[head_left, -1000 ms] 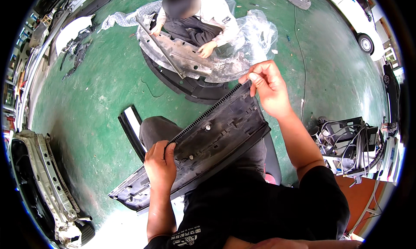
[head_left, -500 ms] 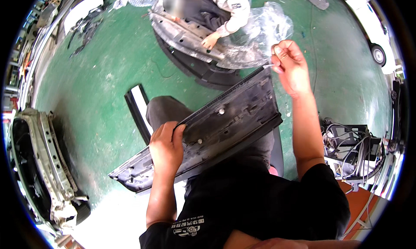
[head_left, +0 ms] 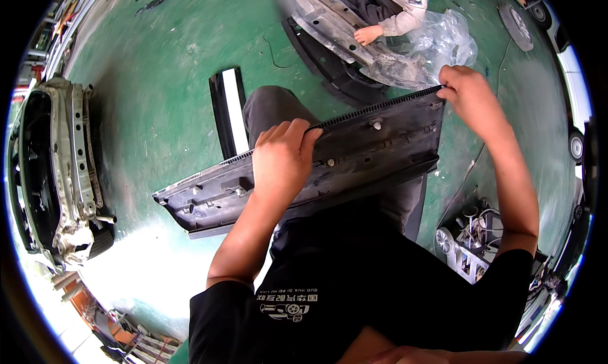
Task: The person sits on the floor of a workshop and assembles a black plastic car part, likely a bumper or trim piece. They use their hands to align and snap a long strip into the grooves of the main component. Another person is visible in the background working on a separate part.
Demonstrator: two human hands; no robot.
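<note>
A long black plastic car trim panel (head_left: 361,168) rests across my lap, its inner side with clips and ribs facing up. My left hand (head_left: 282,158) is closed over its far edge near the middle, thumb on the inner face. At the far right corner, my right hand (head_left: 472,101) pinches the same edge between thumb and fingers. A row of fine teeth runs along that edge between my hands. Whether a thin strip is also under my right fingertips is hidden.
Beyond my knee lies a black trim strip (head_left: 223,120) with a white band. Farther off, a co-worker's hand (head_left: 367,35) rests on a dirty bumper-like part (head_left: 335,31) beside clear plastic sheeting (head_left: 446,44). A car body section (head_left: 73,168) stands left; cables and equipment (head_left: 475,231) sit right.
My right hand, which pinched a thin pale strip just off the corner, now grips the panel's corner. The panel has turned flatter, and my left hand remains on its edge. My view has shifted.
</note>
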